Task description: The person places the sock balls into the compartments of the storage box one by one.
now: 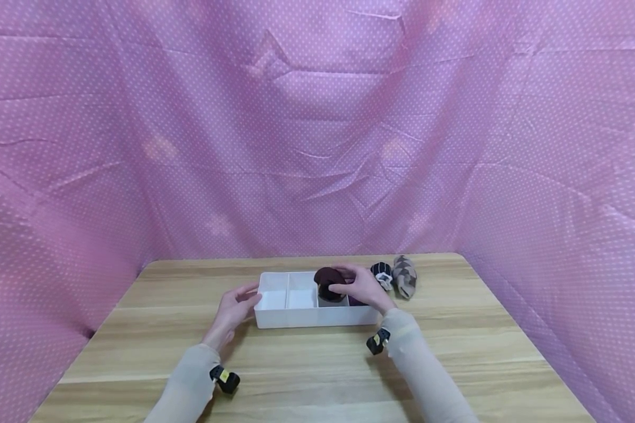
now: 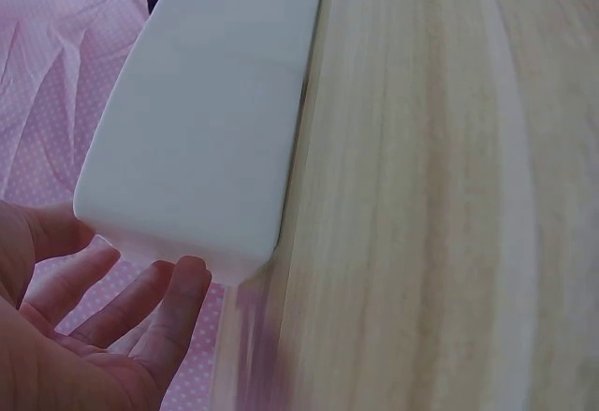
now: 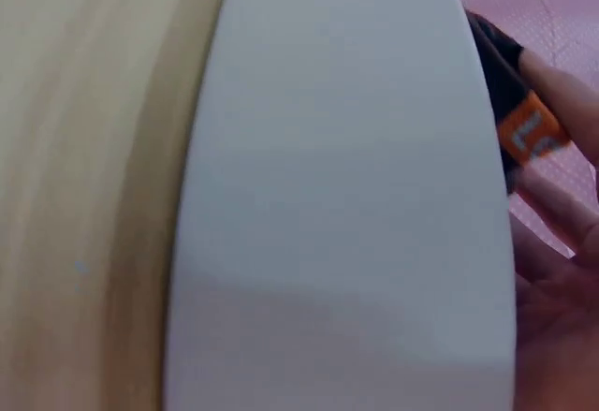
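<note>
A white divided box [image 1: 296, 318] stands lengthwise on the table. My left hand [image 1: 233, 311] rests at its left end, its fingertips [image 2: 190, 266] against the end wall in the left wrist view. Over the box, my right hand [image 1: 364, 288] grips a dark maroon and black rolled sock [image 1: 328, 276] at the third compartment from the left. Black fabric with an orange lettered patch [image 3: 529, 135] shows beside the thumb in the right wrist view. Something dark purple [image 1: 355, 301] lies in the rightmost compartment, partly hidden by the right hand. The two left compartments show bare white bottoms.
Right of the box lie a black-and-white rolled sock [image 1: 383, 275] and a grey-brown patterned rolled sock [image 1: 404, 277]. The wooden table [image 1: 296, 376] reaches back to a pink dotted curtain [image 1: 317, 147], which also hangs along both sides.
</note>
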{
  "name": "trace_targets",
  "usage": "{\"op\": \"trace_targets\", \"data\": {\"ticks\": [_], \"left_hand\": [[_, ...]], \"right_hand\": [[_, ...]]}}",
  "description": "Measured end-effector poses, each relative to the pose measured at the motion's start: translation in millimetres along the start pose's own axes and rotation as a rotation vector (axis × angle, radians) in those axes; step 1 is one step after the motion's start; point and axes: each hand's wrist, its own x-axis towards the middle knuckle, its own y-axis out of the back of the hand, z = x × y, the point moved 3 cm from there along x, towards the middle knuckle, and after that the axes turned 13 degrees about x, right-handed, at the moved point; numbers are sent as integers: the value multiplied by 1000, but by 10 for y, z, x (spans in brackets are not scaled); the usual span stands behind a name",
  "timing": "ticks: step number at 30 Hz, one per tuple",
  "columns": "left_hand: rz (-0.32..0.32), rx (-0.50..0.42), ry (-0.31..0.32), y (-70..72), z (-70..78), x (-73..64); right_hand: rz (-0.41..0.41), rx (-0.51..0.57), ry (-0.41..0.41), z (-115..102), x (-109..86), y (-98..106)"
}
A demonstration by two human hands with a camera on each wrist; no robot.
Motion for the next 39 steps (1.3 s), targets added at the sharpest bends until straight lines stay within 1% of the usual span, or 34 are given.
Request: {"op": "trace_targets", "data": {"ticks": [5, 8, 11, 14, 16, 20, 24, 27, 31, 33, 39], "left_hand": [[-2, -4, -3, 3, -6, 19], [-5, -6, -7, 8, -10, 33], [-8, -3, -12, 17, -11, 54], [-11, 2, -15, 26, -9, 76], [-13, 4, -16, 31, -9, 91], [-16, 5, -15, 41, -12, 121], [-21, 6, -17, 50, -12, 153], [-21, 2, -22, 49, -8, 152], [-16, -7, -31, 44, -8, 152], [-12, -8, -34, 41, -15, 152], [-6, -4, -29, 39, -19, 152]], "right_hand": [[-7, -45, -16, -12, 44, 14], [5, -119, 1, -14, 68, 10], [10, -215, 11, -4, 84, 6], [-1, -247, 5, 17, 96, 6], [-20, -228, -2, 21, 100, 8], [-43, -154, 2, 21, 108, 23], [-14, -77, -29, 56, 118, 62], [18, -11, -58, 76, 111, 101], [56, 88, -55, 54, 82, 157], [70, 116, -48, 44, 58, 192], [56, 231, -13, 35, -5, 330]]}}
